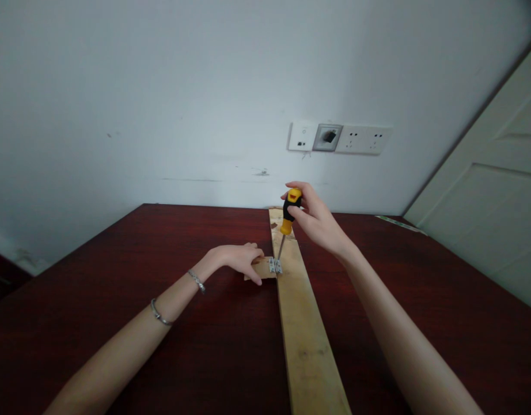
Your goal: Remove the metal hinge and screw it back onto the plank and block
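Note:
My right hand (313, 213) is closed around the yellow and black handle of a screwdriver (287, 222). The shaft points down, slightly tilted, and its tip meets a small metal hinge (275, 266). One leaf of that hinge lies on a long wooden plank (304, 323), the other on a short wooden block (263, 267) against the plank's left side. My left hand (243, 258) grips the block, with the thumb on the near side and the fingers over the far side. Any screw under the tip is too small to make out.
The plank runs across a dark red tabletop (196, 230) towards a white wall (183, 104). Wall sockets (363, 140) sit above the table's back edge. A white panelled door (499, 190) stands at the right, near a thin strip (401, 224) on the table's far right corner.

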Demonstrator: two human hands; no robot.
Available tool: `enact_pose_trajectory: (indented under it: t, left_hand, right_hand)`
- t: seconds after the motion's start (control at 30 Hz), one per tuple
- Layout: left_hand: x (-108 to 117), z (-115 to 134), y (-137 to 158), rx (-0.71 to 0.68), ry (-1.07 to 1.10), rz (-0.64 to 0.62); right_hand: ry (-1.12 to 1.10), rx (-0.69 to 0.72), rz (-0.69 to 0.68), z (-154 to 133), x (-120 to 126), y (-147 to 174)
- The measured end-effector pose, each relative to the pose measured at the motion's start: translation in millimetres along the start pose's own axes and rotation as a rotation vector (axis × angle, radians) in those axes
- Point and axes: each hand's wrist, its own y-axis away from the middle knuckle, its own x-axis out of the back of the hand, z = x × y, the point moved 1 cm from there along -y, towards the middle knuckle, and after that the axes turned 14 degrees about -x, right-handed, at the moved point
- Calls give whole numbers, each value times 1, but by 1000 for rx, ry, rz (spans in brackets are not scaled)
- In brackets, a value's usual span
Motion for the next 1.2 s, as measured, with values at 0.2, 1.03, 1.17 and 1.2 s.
enact_pose_trajectory:
  t: [0.2,1.03,1.17,1.2]
  left_hand:
    - [0,0,0,-1,0,3]
    - [-1,-4,-1,-21,-6,7]
    - [0,-2,0,-16,-2,4]
    - [0,-2,0,-13,-2,4]
  right_hand:
    - [60,64,62,-4,-11,4]
    - [-378,-154,58,10,-15,-6]
    - [-355,-102,112,16,-24,-6]
    - [-329,-80,145,18,-26,-6]
